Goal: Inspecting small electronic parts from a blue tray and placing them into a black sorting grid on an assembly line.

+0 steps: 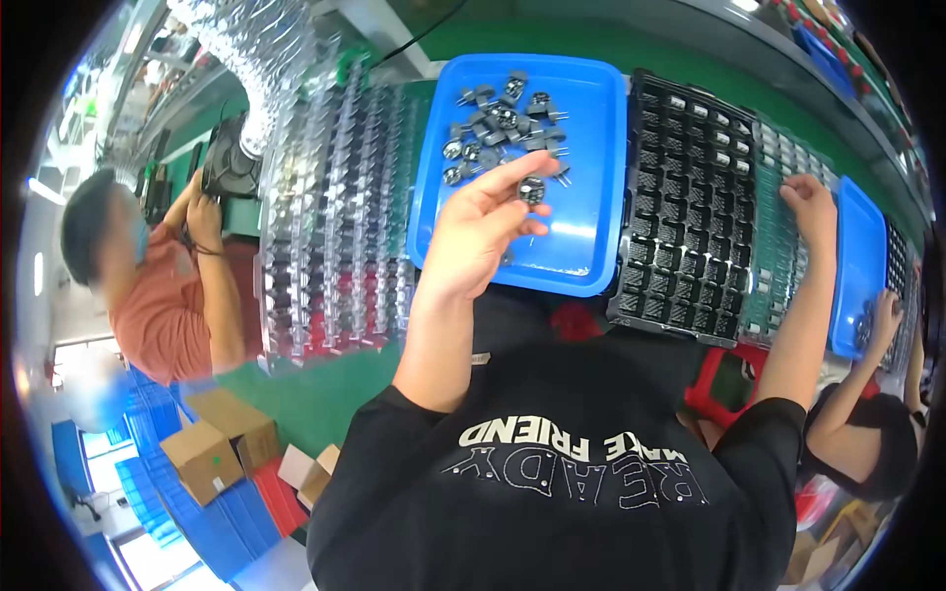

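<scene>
My left hand [481,229] is closed over the blue tray [576,251], pinching a small round dark part with a patterned face [532,190] between thumb and fingers. In the tray's far half lies a loose pile of grey-black round parts [504,118], several with thin metal pins sticking out. Off to the right, my right hand [812,207] hovers at a clear compartment tray [778,236], its fingers curled together. Whatever those fingertips hold, if anything, is too small to tell. Between my hands stands a black compartment tray [687,212], with small white pieces in some far cells.
Clear ridged plastic trays [340,217] stand left of the blue tray. A co-worker in an orange shirt [168,305] works at far left, near a silver duct [246,59]. Another person's arm [857,369] reaches to a second blue tray [859,266] at right. Cardboard boxes [212,458] lie lower left.
</scene>
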`<state>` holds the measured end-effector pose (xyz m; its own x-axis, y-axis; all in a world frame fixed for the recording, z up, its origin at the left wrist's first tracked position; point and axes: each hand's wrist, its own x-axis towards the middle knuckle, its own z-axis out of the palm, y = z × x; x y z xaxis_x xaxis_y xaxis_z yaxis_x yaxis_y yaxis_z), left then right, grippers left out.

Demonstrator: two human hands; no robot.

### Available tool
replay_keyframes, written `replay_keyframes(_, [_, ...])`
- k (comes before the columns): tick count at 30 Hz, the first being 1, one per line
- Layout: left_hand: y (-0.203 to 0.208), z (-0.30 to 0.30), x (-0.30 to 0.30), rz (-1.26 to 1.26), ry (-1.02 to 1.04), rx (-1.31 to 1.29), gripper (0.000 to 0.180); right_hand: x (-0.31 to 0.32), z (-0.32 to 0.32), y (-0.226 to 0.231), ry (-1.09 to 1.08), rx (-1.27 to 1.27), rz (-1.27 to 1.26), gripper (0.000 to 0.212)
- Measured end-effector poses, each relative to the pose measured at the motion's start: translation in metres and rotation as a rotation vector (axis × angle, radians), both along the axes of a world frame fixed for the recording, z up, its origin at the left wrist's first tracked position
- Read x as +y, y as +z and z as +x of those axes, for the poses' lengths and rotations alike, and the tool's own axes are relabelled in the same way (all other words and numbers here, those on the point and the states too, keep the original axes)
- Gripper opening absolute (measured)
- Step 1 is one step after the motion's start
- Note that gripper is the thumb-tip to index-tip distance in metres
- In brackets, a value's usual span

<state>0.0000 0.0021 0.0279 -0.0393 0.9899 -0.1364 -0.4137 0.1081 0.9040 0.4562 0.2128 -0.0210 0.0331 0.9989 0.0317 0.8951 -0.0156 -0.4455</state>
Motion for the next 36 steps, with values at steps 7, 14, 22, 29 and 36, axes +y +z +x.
replay_keyframes(7, [0.004,0.011,-0.008,0.113,-0.081,0.07,0.043,0.017,0.011,-0.022,-0.024,0.072,0.047,0.017])
replay_keyframes(14, [-0.002,0.024,-0.011,0.161,-0.095,-0.086,0.039,-0.003,0.02,-0.022,0.158,0.076,0.089,0.018])
replay_keyframes(22, [0.001,0.055,-0.006,0.087,-0.051,-0.169,0.046,-0.11,-0.122,0.053,0.157,0.968,0.215,0.023])
replay_keyframes(29, [0.006,0.072,-0.01,0.176,-0.015,0.135,0.042,-0.202,-0.209,0.079,0.363,0.993,0.262,0.03])
replay_keyframes(36, [0.018,0.077,-0.023,0.285,0.033,0.057,0.034,-0.199,-0.225,0.086,0.595,0.788,0.489,0.027])
